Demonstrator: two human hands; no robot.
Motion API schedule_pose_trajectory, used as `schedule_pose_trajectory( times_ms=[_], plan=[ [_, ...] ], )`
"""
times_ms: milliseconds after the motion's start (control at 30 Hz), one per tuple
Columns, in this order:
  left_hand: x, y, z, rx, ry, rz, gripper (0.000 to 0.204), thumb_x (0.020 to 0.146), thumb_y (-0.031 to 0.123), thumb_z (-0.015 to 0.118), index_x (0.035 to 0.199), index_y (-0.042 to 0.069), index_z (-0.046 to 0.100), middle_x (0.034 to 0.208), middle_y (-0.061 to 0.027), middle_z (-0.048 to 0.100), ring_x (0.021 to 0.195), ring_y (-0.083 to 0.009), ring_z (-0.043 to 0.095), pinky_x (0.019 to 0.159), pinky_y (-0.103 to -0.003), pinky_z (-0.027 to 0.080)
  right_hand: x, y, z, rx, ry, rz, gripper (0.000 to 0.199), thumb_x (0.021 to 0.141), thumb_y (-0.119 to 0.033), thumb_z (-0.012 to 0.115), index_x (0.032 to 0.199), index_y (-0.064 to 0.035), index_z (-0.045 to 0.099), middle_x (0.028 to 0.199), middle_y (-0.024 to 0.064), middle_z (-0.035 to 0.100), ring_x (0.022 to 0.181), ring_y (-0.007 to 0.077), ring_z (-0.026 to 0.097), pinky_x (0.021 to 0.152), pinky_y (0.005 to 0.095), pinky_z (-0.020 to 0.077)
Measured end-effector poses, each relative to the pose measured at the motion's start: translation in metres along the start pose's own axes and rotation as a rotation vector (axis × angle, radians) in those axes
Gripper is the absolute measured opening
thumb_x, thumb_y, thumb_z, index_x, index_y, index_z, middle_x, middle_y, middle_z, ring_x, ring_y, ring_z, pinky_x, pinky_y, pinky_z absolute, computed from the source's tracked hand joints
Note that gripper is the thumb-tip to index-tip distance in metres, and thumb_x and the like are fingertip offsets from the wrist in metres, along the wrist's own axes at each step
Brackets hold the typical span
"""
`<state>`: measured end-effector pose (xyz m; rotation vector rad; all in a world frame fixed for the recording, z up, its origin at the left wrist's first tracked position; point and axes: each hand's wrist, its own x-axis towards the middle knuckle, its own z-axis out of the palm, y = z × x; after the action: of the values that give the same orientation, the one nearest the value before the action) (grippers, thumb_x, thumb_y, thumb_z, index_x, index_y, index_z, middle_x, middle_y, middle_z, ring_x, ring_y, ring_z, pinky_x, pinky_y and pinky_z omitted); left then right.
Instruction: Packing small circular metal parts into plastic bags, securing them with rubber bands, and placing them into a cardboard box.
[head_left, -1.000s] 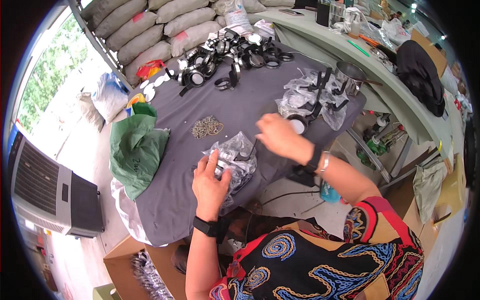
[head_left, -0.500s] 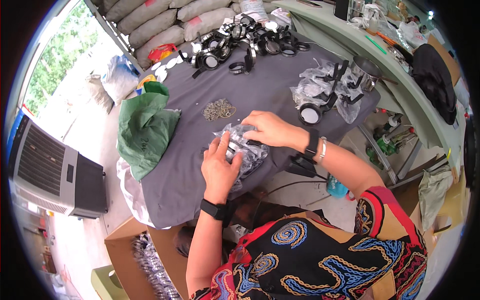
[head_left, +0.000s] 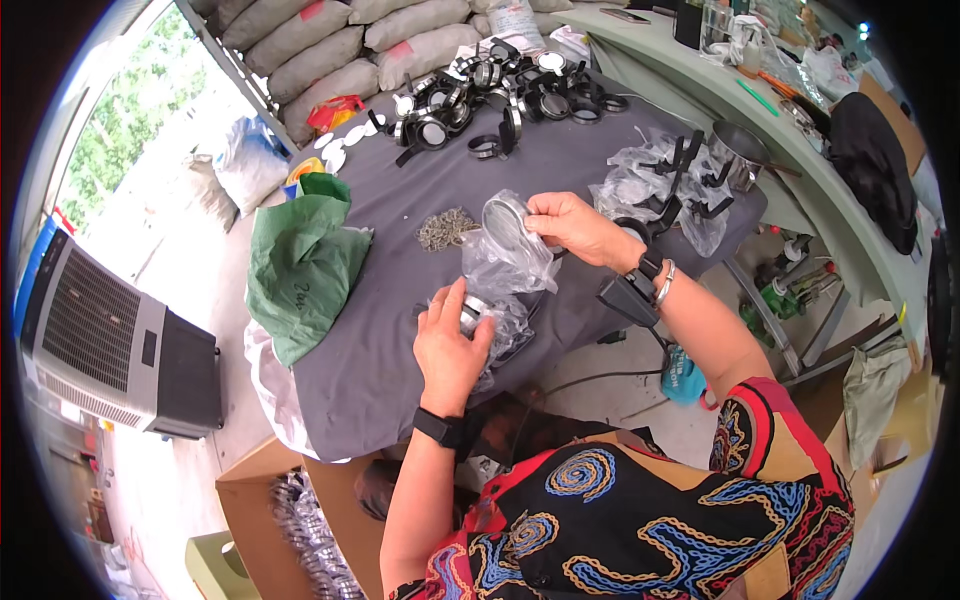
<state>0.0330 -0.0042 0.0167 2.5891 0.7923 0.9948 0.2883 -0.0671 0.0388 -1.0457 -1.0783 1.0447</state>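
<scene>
My right hand (head_left: 578, 228) pinches a round metal ring in a clear plastic bag (head_left: 508, 226), lifted above the grey cloth-covered table (head_left: 400, 290). Nearer to me, my left hand (head_left: 448, 345) curls against a second plastic-wrapped metal ring (head_left: 472, 314), which rests among crumpled clear plastic (head_left: 505, 330) at the table's near edge. Just beyond the bags lies a small pile of metal hardware (head_left: 446, 230), too small to tell apart. Black-handled parts with round discs (head_left: 665, 180) lie on clear plastic at the right.
Many black and silver ring-shaped parts (head_left: 480, 95) are heaped at the far side, beside white discs (head_left: 335, 150). A green sack (head_left: 305, 260) sits on the left edge. A metal pan (head_left: 740, 150) stands at right; an open carton of wrapped parts (head_left: 250, 500) is lower left.
My right hand has risen and moved right, lifting a bagged ring off the crumpled plastic. My left hand stays by the plastic. The whole view has shifted slightly.
</scene>
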Motion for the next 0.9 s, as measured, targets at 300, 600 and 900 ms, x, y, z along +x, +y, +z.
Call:
schedule_pose_trajectory(
  times_ms=[300,600,900],
  plan=[
    [0.007,0.011,-0.005,0.001,-0.006,-0.025,0.064,0.07,0.021,0.075,0.13,0.01,0.055,0.115,-0.0153,0.06,0.092,-0.0342,0.059,0.079,-0.042,0.05,0.006,0.029,0.038,-0.454,-0.139,-0.121,0.017,0.085,-0.013,0.062,0.075,-0.0011,0.054,0.065,0.0003,0.05,0.06,0.0085,0.044,0.055,0.03,0.0384],
    [0.009,0.003,-0.005,0.14,-0.099,0.046,0.066,0.07,0.025,0.075,0.132,0.015,0.055,0.109,-0.0164,0.06,0.089,-0.0345,0.061,0.074,-0.042,0.052,0.006,0.008,0.038,-1.014,0.159,-0.353,0.018,0.082,-0.012,0.061,0.097,-0.0029,0.064,0.089,0.0141,0.064,0.078,0.0286,0.063,0.071,0.0391,0.0493],
    [0.013,0.013,-0.005,0.161,-0.112,0.023,0.063,0.071,0.024,0.073,0.131,0.016,0.056,0.108,-0.0141,0.061,0.09,-0.0328,0.061,0.076,-0.041,0.052,0.034,0.038,-0.037,-1.65,-0.053,-0.179,0.012,0.08,-0.008,0.055,0.09,-0.0076,0.062,0.088,0.0117,0.066,0.076,0.0376,0.065,0.07,0.0474,0.0526]
  ],
)
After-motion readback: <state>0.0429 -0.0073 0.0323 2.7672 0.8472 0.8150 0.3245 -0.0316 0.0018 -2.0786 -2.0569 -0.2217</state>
